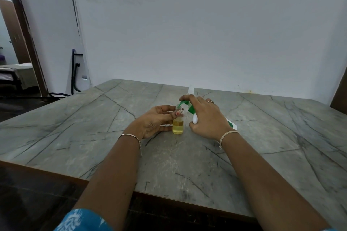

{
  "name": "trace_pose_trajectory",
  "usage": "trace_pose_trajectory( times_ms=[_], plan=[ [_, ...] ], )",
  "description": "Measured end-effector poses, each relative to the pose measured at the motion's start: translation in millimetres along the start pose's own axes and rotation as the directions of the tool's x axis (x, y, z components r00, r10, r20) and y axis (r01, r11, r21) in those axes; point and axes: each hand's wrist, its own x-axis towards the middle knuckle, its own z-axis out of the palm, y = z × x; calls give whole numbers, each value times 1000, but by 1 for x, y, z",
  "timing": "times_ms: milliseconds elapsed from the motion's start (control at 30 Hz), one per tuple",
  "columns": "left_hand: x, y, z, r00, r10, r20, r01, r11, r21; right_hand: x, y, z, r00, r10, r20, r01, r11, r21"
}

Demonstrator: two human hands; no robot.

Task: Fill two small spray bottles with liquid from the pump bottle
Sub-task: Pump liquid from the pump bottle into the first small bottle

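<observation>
Blue sleeve (82, 220) was seen lower left | small spray bottle (178, 127), part-filled yellow, was gripped on surface (93, 127) by left hand (155, 120) | pump bottle (194, 118) was gripped by right hand (206, 118).

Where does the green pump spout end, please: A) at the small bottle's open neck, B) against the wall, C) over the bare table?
A: the green spout of the pump bottle meets the open neck of the small bottle, which the left hand holds.

Small bottle (177, 124) clear, yellow liquid inside. Pump bottle (194, 118) white, green pump head and label. Worktop (262, 137) grey marble pattern, dark veins, brown edge. Sleeve (82, 220) blue with white print. Wall (169, 24) white.
</observation>
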Motion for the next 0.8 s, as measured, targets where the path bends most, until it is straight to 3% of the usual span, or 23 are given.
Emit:
trace_pose_trajectory(
  times_ms=[800],
  plan=[
    [-1, 1, 1, 1000, 1, 11, 0, 1000, -24, 3, -1, 3, 999, -9, -35, 9, 1000, 10]
  ],
)
